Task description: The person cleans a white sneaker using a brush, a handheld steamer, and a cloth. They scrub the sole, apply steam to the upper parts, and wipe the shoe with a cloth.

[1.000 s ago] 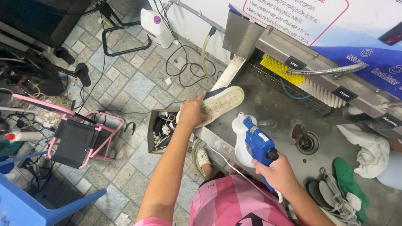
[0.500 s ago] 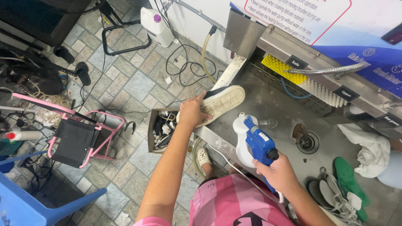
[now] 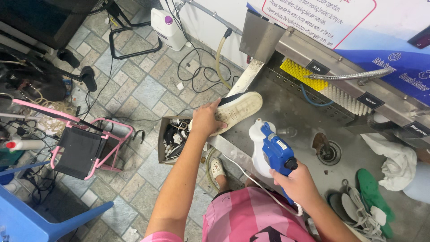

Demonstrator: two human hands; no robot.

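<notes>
Nearest the camera, the right hand [image 3: 298, 186] is seen with its grip closed round the handle of a blue and white spray gun [image 3: 271, 150], whose nozzle points toward the shoe; a white cord [image 3: 251, 179] trails from it. To the right, green insoles [image 3: 371, 195] and laces are noted lying on the steel table [image 3: 291, 112]. Further on, the left hand [image 3: 205, 120] is wrapped over a white shoe [image 3: 237, 110], held sole up at the table's left edge. An open box of scraps [image 3: 172, 136] is set on the floor just beside. A drain [image 3: 329, 152] is observed in the table; beyond it, yellow and white brushes [image 3: 313, 83], possibly wet. A white jug [image 3: 166, 29] stands farthest.
</notes>
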